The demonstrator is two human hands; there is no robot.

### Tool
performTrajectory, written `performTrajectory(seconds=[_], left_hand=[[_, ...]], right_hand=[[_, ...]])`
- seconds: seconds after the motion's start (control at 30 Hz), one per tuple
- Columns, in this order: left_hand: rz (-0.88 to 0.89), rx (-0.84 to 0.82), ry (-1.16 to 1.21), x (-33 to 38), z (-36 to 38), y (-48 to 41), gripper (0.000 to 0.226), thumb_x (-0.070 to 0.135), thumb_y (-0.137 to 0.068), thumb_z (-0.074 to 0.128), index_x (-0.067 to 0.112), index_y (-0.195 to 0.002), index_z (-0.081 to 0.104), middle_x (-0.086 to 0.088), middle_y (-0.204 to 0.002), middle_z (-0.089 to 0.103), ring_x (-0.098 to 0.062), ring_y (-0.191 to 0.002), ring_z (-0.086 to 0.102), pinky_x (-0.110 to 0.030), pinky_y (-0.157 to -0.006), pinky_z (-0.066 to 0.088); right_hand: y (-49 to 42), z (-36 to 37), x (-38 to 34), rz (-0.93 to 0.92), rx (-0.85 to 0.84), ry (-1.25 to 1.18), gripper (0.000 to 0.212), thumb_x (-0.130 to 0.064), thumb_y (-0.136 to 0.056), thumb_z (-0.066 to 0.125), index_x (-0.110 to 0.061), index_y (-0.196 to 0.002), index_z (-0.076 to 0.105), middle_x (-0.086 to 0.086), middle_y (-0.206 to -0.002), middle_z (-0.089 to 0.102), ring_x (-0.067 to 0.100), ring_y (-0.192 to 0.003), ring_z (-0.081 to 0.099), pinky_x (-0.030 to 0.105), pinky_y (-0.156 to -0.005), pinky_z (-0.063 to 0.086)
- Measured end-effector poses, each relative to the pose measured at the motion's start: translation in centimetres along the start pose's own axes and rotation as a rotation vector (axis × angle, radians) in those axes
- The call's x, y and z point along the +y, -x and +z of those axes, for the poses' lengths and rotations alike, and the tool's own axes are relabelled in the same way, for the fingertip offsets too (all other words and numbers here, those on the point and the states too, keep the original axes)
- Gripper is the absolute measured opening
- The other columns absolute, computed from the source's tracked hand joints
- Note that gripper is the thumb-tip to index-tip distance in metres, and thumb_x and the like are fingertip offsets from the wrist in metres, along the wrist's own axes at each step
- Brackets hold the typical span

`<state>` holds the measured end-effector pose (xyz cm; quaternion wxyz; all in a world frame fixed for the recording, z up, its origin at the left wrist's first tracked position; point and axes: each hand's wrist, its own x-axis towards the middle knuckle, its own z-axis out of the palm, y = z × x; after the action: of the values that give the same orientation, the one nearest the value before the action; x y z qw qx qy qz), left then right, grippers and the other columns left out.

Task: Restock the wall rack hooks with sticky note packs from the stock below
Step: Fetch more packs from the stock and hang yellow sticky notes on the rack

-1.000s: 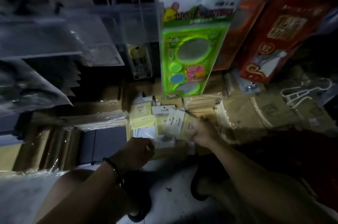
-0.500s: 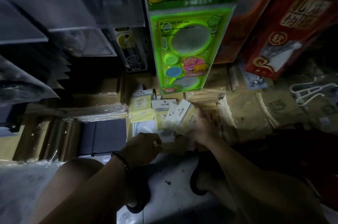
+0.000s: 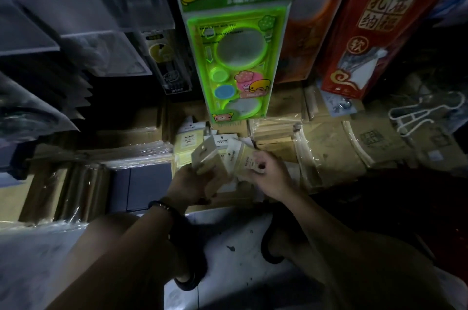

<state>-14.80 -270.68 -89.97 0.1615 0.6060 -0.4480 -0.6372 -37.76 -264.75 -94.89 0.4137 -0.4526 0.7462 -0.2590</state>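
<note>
Pale yellow sticky note packs with white header cards lie as stock (image 3: pixel 190 140) on the low shelf below the hanging goods. My left hand (image 3: pixel 188 184) grips one pack (image 3: pixel 206 158), tilted, its hang hole at the top. My right hand (image 3: pixel 268 173) pinches several more packs (image 3: pixel 244 158) fanned out just right of it. Both hands are close together above the stock. The rack hooks are hidden behind the hanging packages.
A green "Multifunction" blister pack (image 3: pixel 235 51) hangs right above the stock. Orange (image 3: pixel 311 18) and red (image 3: pixel 374 26) packages hang to its right. Wrapped brown paper bundles (image 3: pixel 326 152) lie at right, wrapped stacks (image 3: pixel 76 178) at left. Sandals (image 3: pixel 192 271) on the white floor below.
My left hand rose from the stock and took hold of one pack. My right hand lifted its fanned packs slightly. The view moved closer and up.
</note>
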Motion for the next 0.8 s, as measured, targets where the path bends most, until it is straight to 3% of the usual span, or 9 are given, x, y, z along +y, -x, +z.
performTrajectory(seconds=[0.07, 0.1, 0.2, 0.3, 0.47, 0.63, 0.73, 0.8], left_hand=[[0.04, 0.066, -0.184, -0.2, -1.1, -0.3, 0.005, 0.02, -0.101, 0.071, 0.019, -0.102, 0.066, -0.015, -0.102, 0.075, -0.036, -0.085, 0.077, -0.046, -0.071, 0.065], [0.043, 0.081, -0.228, -0.3, -1.5, -0.4, 0.016, 0.024, -0.098, 0.075, 0.017, -0.111, 0.068, -0.016, -0.103, 0.077, -0.036, -0.081, 0.079, -0.044, -0.067, 0.064], [0.017, 0.127, -0.317, -0.9, -2.7, -0.8, 0.033, 0.028, -0.098, 0.075, 0.009, -0.124, 0.067, -0.02, -0.108, 0.076, -0.036, -0.084, 0.08, -0.042, -0.066, 0.064], [0.051, 0.149, -0.303, -1.2, -3.9, -1.1, 0.036, 0.028, -0.099, 0.073, 0.006, -0.127, 0.068, -0.019, -0.11, 0.075, -0.035, -0.082, 0.079, -0.042, -0.061, 0.065], [0.057, 0.136, -0.336, -1.3, -4.9, -1.2, 0.029, 0.024, -0.103, 0.067, 0.005, -0.125, 0.064, -0.018, -0.111, 0.071, -0.034, -0.086, 0.074, -0.029, -0.048, 0.059], [0.103, 0.069, -0.415, -0.9, -5.6, -0.9, 0.027, 0.021, -0.104, 0.064, 0.009, -0.128, 0.062, -0.014, -0.118, 0.069, -0.016, -0.082, 0.069, -0.015, -0.052, 0.054], [0.08, 0.008, -0.273, -0.1, -5.7, 0.3, 0.024, 0.021, -0.104, 0.064, 0.015, -0.128, 0.058, -0.013, -0.121, 0.066, -0.029, -0.095, 0.072, -0.027, -0.055, 0.061], [0.077, -0.028, -0.189, 0.4, -5.4, 1.3, 0.023, 0.02, -0.104, 0.065, 0.017, -0.126, 0.06, -0.015, -0.124, 0.066, -0.037, -0.104, 0.071, -0.044, -0.064, 0.066]], right_hand=[[-1.8, -0.1, 0.9, 0.03, 0.081, 0.209, 0.066, -0.035, -0.078, 0.09, -0.03, -0.133, 0.054, -0.002, -0.127, 0.063, 0.024, -0.122, 0.062, 0.043, -0.094, 0.058], [-2.5, 0.0, 1.0, 0.039, 0.065, 0.306, 0.078, -0.04, -0.073, 0.091, -0.03, -0.138, 0.05, 0.001, -0.132, 0.06, 0.028, -0.127, 0.058, 0.048, -0.098, 0.056], [-4.3, 1.4, 1.0, 0.024, -0.025, 0.462, 0.121, -0.05, -0.066, 0.095, -0.026, -0.162, 0.025, 0.007, -0.157, 0.041, 0.036, -0.146, 0.036, 0.054, -0.116, 0.038], [-5.6, 3.2, 1.1, 0.021, -0.057, 0.489, 0.139, -0.053, -0.065, 0.096, -0.022, -0.167, 0.006, 0.012, -0.171, 0.022, 0.038, -0.158, 0.02, 0.055, -0.125, 0.024], [-6.4, 4.9, 1.0, 0.042, 0.014, 0.598, 0.135, -0.056, -0.067, 0.094, -0.024, -0.165, 0.007, 0.013, -0.171, 0.021, 0.038, -0.156, 0.022, 0.054, -0.123, 0.027], [-4.9, 3.3, 0.3, 0.063, 0.04, 0.554, 0.131, -0.062, -0.059, 0.093, -0.027, -0.162, 0.019, 0.013, -0.159, 0.039, 0.039, -0.147, 0.035, 0.055, -0.121, 0.03], [-2.4, 2.1, -1.0, 0.077, 0.081, 0.459, 0.121, -0.068, -0.055, 0.087, -0.027, -0.153, 0.03, 0.011, -0.149, 0.047, 0.037, -0.14, 0.043, 0.051, -0.116, 0.036], [-0.7, 1.0, -2.8, 0.08, 0.113, 0.309, 0.112, -0.069, -0.056, 0.086, -0.027, -0.147, 0.037, 0.006, -0.139, 0.05, 0.033, -0.132, 0.05, 0.047, -0.11, 0.044]])
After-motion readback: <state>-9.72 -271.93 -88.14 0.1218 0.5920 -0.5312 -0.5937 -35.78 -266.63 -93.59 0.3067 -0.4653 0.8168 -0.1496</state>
